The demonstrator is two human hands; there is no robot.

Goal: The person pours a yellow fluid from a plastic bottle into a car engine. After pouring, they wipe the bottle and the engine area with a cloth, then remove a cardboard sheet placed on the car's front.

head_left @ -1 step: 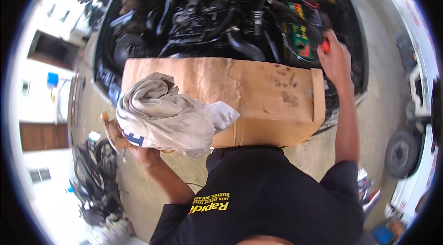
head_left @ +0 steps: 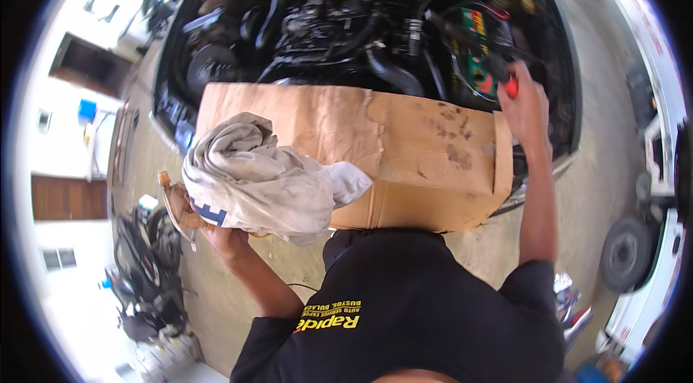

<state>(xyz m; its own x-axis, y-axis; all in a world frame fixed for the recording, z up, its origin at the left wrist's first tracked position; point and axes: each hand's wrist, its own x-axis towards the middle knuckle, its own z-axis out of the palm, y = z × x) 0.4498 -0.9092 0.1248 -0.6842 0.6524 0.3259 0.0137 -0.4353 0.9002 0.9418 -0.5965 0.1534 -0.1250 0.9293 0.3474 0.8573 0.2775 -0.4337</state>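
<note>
Your right hand (head_left: pixel 527 105) is the nearer one to the green-labelled box (head_left: pixel 479 74), which looks like a battery, in the right part of the engine bay (head_left: pixel 332 22). The box lies just left of your fingers and a little to the far side, its long axis running near to far. Your right fingers are wrapped around a red-handled tool (head_left: pixel 512 87); a dark, blurred part points far and left from the grip, over the box's right side. Whether it touches the box, you cannot tell here.

Your left hand (head_left: pixel 227 241) is well apart, on the near left, under the edge of a bundled grey cloth (head_left: pixel 253 181). Those fingers are mostly hidden, so how they are closed cannot be told. A brown object (head_left: pixel 186 213) sits beside them, its kind unclear. Between your hands, cardboard (head_left: pixel 303 123) covers the near edge of the bay, with dark smudges toward its right.

As for writing, your black shirt (head_left: pixel 433 289) carries yellow lettering, upside down from this view. The cloth has a dark blue printed mark at its near left. The box's green, red and yellow label is too blurred to read.
</note>
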